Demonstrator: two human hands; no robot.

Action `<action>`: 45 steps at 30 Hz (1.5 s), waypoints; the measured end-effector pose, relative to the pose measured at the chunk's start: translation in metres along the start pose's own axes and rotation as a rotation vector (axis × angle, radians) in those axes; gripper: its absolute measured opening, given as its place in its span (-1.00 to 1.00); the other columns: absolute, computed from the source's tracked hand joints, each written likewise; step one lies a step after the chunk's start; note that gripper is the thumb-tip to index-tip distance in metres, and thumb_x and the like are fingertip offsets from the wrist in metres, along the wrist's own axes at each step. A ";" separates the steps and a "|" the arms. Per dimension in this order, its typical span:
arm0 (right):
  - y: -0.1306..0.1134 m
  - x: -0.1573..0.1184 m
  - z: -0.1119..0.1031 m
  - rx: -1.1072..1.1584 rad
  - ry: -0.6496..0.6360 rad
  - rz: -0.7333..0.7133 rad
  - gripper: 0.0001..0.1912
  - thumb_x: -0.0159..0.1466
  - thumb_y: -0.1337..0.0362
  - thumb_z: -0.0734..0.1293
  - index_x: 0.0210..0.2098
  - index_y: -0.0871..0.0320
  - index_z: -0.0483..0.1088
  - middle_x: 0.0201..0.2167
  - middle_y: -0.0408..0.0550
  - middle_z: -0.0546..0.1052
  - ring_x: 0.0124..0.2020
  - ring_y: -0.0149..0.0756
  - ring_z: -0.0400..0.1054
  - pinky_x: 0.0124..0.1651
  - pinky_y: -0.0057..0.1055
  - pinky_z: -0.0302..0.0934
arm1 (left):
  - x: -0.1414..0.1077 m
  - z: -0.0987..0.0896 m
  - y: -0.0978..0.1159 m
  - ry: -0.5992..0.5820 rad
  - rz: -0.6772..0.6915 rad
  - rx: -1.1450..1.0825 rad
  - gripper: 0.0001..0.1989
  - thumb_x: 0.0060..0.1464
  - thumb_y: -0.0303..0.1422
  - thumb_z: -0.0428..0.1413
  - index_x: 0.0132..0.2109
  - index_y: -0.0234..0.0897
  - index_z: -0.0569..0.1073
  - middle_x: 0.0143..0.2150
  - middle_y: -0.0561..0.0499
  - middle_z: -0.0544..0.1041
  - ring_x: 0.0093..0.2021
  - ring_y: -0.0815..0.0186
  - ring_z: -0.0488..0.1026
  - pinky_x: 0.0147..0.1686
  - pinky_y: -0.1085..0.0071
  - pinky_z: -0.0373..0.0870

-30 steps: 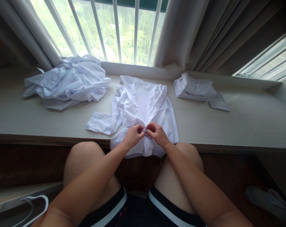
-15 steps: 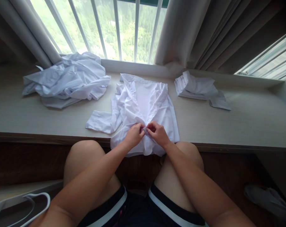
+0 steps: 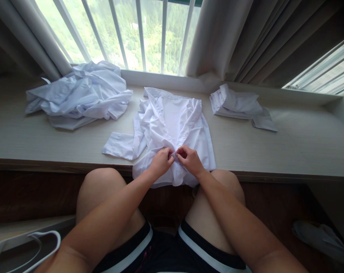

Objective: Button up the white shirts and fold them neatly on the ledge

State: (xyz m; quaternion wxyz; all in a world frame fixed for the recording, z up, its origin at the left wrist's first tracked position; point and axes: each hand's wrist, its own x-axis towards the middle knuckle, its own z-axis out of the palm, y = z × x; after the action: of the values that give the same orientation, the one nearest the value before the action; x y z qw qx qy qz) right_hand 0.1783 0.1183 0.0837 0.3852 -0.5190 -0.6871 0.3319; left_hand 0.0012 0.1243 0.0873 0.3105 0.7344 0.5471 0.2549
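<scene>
A white shirt (image 3: 172,113) lies on the ledge with its collar toward the window and its front parted in a V. Its lower part hangs over the ledge's near edge, and one sleeve sticks out to the left. At the bottom of the V, my left hand (image 3: 162,161) pinches the shirt's front edge. Close beside it, my right hand (image 3: 190,159) pinches the cloth from the other side, fingertips nearly touching the left ones. Any button between the fingers is too small to make out.
Crumpled white cloth (image 3: 83,93) lies at the left of the pale ledge (image 3: 245,151). Folded white cloth (image 3: 236,102) sits at the right. Behind are a barred window and grey curtains (image 3: 217,38). A white curved frame (image 3: 58,240) is at the lower left, a pale bag (image 3: 321,237) lower right.
</scene>
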 end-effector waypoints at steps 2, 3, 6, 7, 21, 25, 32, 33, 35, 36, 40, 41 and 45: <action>0.000 0.000 0.000 -0.005 -0.004 0.003 -0.90 0.27 0.20 0.36 -0.28 0.09 0.45 -0.39 -0.13 0.54 -0.37 -0.29 0.41 -0.22 -0.35 0.30 | 0.000 0.000 0.001 0.005 -0.002 -0.002 -0.94 0.15 -0.46 0.13 -0.22 -0.23 0.48 -0.27 -0.02 0.55 -0.20 0.21 0.49 -0.16 0.31 0.40; 0.000 0.000 0.000 -0.006 -0.005 0.003 -0.90 0.27 0.20 0.36 -0.28 0.09 0.45 -0.39 -0.13 0.55 -0.38 -0.29 0.40 -0.22 -0.35 0.30 | 0.000 -0.001 0.001 0.009 -0.003 -0.003 -0.94 0.15 -0.46 0.13 -0.22 -0.23 0.48 -0.27 -0.02 0.54 -0.21 0.21 0.49 -0.16 0.32 0.40; 0.001 0.000 0.000 -0.005 -0.004 0.000 -0.91 0.27 0.21 0.36 -0.28 0.09 0.45 -0.39 -0.13 0.54 -0.38 -0.30 0.39 -0.23 -0.36 0.29 | 0.000 -0.001 0.002 0.012 -0.006 -0.001 -0.94 0.14 -0.47 0.14 -0.22 -0.24 0.49 -0.28 -0.01 0.54 -0.22 0.22 0.48 -0.17 0.33 0.39; 0.001 0.000 0.000 -0.004 -0.004 -0.003 -0.91 0.27 0.22 0.36 -0.28 0.09 0.44 -0.39 -0.14 0.54 -0.38 -0.31 0.40 -0.23 -0.36 0.29 | 0.000 -0.001 0.002 0.009 -0.006 0.000 -0.94 0.14 -0.47 0.14 -0.23 -0.24 0.49 -0.28 -0.01 0.54 -0.23 0.23 0.48 -0.17 0.33 0.39; 0.003 0.001 0.001 -0.020 0.008 -0.003 -0.91 0.28 0.21 0.35 -0.29 0.08 0.44 -0.40 -0.15 0.53 -0.37 -0.30 0.40 -0.23 -0.36 0.28 | 0.001 -0.001 0.001 -0.007 -0.002 -0.012 -0.94 0.12 -0.46 0.14 -0.23 -0.24 0.48 -0.33 0.03 0.51 -0.28 0.26 0.45 -0.21 0.35 0.35; 0.002 0.001 0.000 -0.016 0.010 -0.007 -0.92 0.27 0.22 0.35 -0.30 0.08 0.44 -0.40 -0.15 0.53 -0.37 -0.30 0.41 -0.22 -0.36 0.27 | 0.001 -0.001 0.001 -0.006 0.001 -0.012 -0.93 0.12 -0.46 0.14 -0.22 -0.25 0.49 -0.33 0.01 0.51 -0.27 0.25 0.45 -0.21 0.34 0.36; 0.004 0.002 0.000 -0.017 0.010 0.009 -0.92 0.27 0.22 0.35 -0.29 0.08 0.45 -0.39 -0.15 0.54 -0.36 -0.30 0.41 -0.21 -0.35 0.28 | 0.001 0.001 0.000 0.005 0.013 0.006 -0.94 0.11 -0.45 0.14 -0.23 -0.23 0.48 -0.32 0.02 0.52 -0.27 0.25 0.45 -0.22 0.35 0.37; 0.005 0.002 0.000 -0.015 0.009 0.011 -0.92 0.27 0.22 0.36 -0.29 0.08 0.45 -0.39 -0.15 0.55 -0.36 -0.30 0.42 -0.21 -0.36 0.27 | 0.001 0.001 0.000 0.004 0.011 0.008 -0.94 0.11 -0.45 0.14 -0.23 -0.23 0.48 -0.32 0.02 0.52 -0.27 0.26 0.45 -0.22 0.35 0.37; 0.006 0.002 0.000 -0.012 0.006 0.014 -0.93 0.26 0.23 0.36 -0.29 0.08 0.46 -0.39 -0.15 0.55 -0.36 -0.30 0.42 -0.21 -0.36 0.27 | 0.002 0.001 0.000 0.000 0.007 0.009 -0.94 0.11 -0.44 0.14 -0.23 -0.23 0.48 -0.32 0.03 0.52 -0.27 0.26 0.45 -0.23 0.35 0.36; 0.006 0.003 0.000 -0.011 0.003 0.015 -0.93 0.26 0.23 0.36 -0.29 0.08 0.46 -0.39 -0.15 0.55 -0.36 -0.30 0.42 -0.21 -0.36 0.27 | 0.002 0.001 0.000 -0.002 0.006 0.009 -0.94 0.11 -0.44 0.14 -0.23 -0.23 0.48 -0.32 0.03 0.52 -0.27 0.26 0.45 -0.23 0.35 0.35; 0.007 0.004 0.000 -0.004 -0.004 0.026 -0.93 0.26 0.23 0.36 -0.29 0.08 0.46 -0.38 -0.14 0.55 -0.35 -0.29 0.42 -0.21 -0.36 0.28 | 0.003 0.001 0.000 -0.004 0.008 0.015 -0.94 0.12 -0.44 0.15 -0.23 -0.22 0.48 -0.32 0.03 0.52 -0.28 0.26 0.45 -0.23 0.36 0.36; 0.007 0.004 -0.001 -0.003 -0.005 0.027 -0.93 0.25 0.23 0.36 -0.30 0.08 0.46 -0.38 -0.14 0.55 -0.35 -0.29 0.42 -0.21 -0.36 0.28 | 0.003 0.001 0.000 -0.005 0.007 0.016 -0.95 0.12 -0.44 0.15 -0.23 -0.22 0.48 -0.33 0.03 0.52 -0.28 0.26 0.45 -0.23 0.36 0.36; 0.006 0.005 -0.002 -0.006 -0.008 0.024 -0.94 0.25 0.24 0.34 -0.31 0.08 0.44 -0.40 -0.15 0.55 -0.36 -0.29 0.42 -0.21 -0.35 0.27 | 0.005 0.002 -0.001 -0.013 0.003 0.013 -0.96 0.13 -0.42 0.16 -0.24 -0.23 0.50 -0.31 0.01 0.54 -0.29 0.26 0.46 -0.24 0.36 0.35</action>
State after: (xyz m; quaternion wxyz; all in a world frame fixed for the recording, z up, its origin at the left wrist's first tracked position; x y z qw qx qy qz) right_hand 0.1820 0.1252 0.0801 0.3767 -0.5270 -0.6833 0.3368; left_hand 0.0034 0.1286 0.0855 0.3088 0.7387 0.5457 0.2472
